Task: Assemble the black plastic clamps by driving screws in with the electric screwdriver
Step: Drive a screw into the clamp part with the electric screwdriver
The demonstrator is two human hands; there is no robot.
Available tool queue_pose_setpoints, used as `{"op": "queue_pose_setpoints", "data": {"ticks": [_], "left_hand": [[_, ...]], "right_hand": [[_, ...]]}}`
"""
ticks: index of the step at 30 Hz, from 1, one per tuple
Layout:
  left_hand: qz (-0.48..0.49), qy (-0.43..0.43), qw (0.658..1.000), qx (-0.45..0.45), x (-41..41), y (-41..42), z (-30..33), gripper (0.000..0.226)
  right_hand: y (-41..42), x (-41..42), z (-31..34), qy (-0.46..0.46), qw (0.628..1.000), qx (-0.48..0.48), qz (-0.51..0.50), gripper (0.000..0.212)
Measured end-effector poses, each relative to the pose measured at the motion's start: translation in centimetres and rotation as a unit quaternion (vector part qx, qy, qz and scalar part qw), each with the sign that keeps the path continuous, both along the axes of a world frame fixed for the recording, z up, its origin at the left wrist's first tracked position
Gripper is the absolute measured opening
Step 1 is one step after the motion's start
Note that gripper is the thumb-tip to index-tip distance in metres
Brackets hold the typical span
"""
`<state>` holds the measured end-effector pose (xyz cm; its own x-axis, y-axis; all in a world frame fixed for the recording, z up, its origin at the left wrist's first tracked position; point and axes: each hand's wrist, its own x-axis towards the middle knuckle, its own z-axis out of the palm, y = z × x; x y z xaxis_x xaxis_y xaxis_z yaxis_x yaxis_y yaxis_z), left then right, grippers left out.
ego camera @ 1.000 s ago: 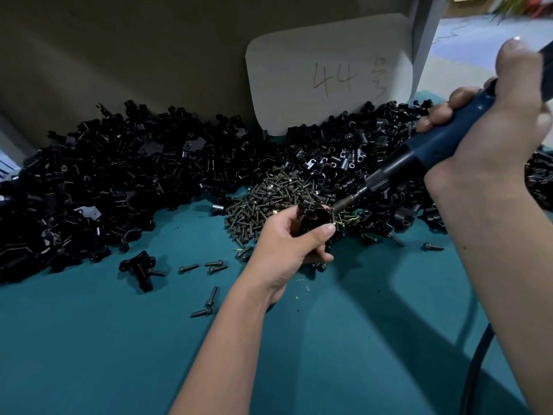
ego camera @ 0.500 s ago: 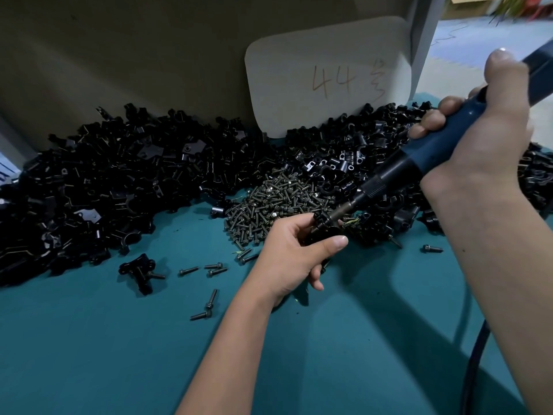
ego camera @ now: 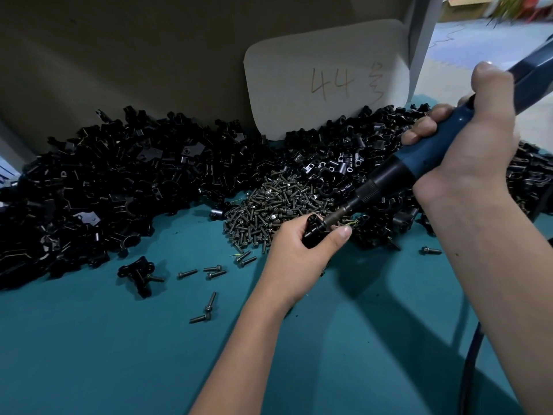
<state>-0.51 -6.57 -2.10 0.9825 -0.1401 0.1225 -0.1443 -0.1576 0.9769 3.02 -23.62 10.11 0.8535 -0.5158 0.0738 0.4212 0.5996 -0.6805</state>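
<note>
Head view, looking down on a teal table. Left hand near the middle of the table, fingers and thumb curled tight round a black clamp, thumb tip pointing right. Right hand raised toward the right edge, fingers wrapped round the blue grip of an electric screwdriver, thumb lying along its top. Screwdriver slanting down and left, metal tip touching the clamp in the left hand. Dark cord hanging past the right forearm near the lower right corner. Just behind the left hand, a heap of screws. Along the back edge, from the left side across to the right, a long pile of black clamp parts. In front of that pile, left of the left hand, one separate clamp lying on the table, with a few loose screws scattered beside it. Against the back wall, a pale card standing upright, marked "44" by hand.
</note>
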Motion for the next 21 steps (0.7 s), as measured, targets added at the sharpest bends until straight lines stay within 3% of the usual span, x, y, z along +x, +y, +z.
{"op": "queue_pose_setpoints", "data": {"ticks": [5,9,21], "left_hand": [[0.038,-0.001,0.998,0.046,-0.2,-0.5,0.2,0.043],[0.027,0.007,0.998,0.051,-0.4,-0.6,0.6,0.031],[0.047,-0.015,0.997,0.066,-0.7,-1.2,0.5,0.033]], "right_hand": [[0.1,0.1,0.2,-0.004,1.0,-0.006,-0.001,0.034],[0.1,0.2,0.1,-0.006,1.0,-0.017,-0.006,0.033],[0.2,0.2,-0.2,-0.022,0.999,-0.033,-0.013,0.03]]}}
